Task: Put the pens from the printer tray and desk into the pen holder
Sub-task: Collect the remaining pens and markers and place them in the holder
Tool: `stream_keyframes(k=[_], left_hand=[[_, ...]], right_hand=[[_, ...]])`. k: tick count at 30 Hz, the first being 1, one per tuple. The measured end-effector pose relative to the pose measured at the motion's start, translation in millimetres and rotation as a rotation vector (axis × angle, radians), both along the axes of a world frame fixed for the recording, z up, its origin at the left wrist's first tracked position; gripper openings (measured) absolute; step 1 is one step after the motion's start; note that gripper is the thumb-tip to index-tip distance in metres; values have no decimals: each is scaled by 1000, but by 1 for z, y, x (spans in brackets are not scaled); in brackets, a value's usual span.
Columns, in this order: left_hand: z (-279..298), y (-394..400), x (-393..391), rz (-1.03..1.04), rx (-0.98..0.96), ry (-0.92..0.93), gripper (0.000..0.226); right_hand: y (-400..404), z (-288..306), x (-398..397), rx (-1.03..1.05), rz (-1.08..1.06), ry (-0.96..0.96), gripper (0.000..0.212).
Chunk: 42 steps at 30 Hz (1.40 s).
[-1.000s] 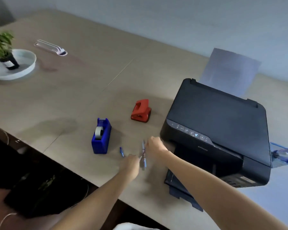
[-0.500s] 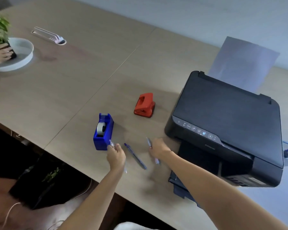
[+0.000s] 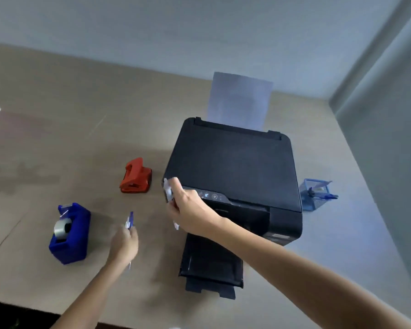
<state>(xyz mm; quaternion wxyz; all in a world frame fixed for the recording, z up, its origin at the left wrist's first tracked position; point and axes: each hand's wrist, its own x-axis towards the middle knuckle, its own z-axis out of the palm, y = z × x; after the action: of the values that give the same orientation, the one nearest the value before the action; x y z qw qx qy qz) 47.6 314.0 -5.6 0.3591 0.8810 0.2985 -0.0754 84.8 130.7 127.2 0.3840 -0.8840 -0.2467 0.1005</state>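
My right hand (image 3: 190, 211) is curled around a pale pen (image 3: 168, 191), fingers closed on its barrel, hovering over the front left corner of the black printer (image 3: 235, 172); the pen runs roughly upright in the view, one end poking above my fingers, the other showing below my palm. My left hand (image 3: 125, 243) pinches a blue pen (image 3: 129, 220), its long axis pointing away from me toward the far edge of the tabletop (image 3: 57, 143), blurred so I can't read the tip. The printer tray (image 3: 211, 264) juts out toward the near edge. The blue mesh pen holder (image 3: 314, 194) stands just right of the printer, near the right edge, with pens in it. A blue tape dispenser (image 3: 69, 236) and a red hole punch (image 3: 135, 176) sit left of the printer. Grey walls meet at the far right corner.
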Motion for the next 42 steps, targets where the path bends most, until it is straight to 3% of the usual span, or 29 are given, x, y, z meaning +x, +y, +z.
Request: stream_keyframes(k=[3, 7, 11, 16, 20, 25, 31, 35, 38, 42], left_hand=[[49, -25, 11, -69, -110, -318, 16], [132, -89, 41, -229, -408, -645, 30], [177, -190, 72, -420, -700, -716, 37], [173, -333, 106, -465, -934, -596, 32], [146, -422, 130, -479, -868, -527, 36], [100, -476, 154, -495, -713, -441, 35], [53, -494, 167, -596, -589, -297, 26], [57, -497, 166, -517, -636, -420, 12], [61, -494, 164, -491, -707, -464, 15], [48, -493, 157, -532, -574, -383, 16]], right_hand=[[-67, 45, -8, 179, -114, -90, 46], [-176, 69, -1, 307, -404, -249, 68], [-286, 60, 19, 268, -723, -270, 58], [-379, 24, 31, 138, -963, -353, 44], [-411, -15, 34, 109, -942, -332, 36], [-420, -57, 46, -26, -827, -352, 37], [-428, -96, 54, -116, -771, -268, 36], [-428, -107, 55, -58, -828, -214, 29], [-424, -111, 57, -59, -848, -244, 25], [-421, -113, 59, -60, -873, -236, 20]])
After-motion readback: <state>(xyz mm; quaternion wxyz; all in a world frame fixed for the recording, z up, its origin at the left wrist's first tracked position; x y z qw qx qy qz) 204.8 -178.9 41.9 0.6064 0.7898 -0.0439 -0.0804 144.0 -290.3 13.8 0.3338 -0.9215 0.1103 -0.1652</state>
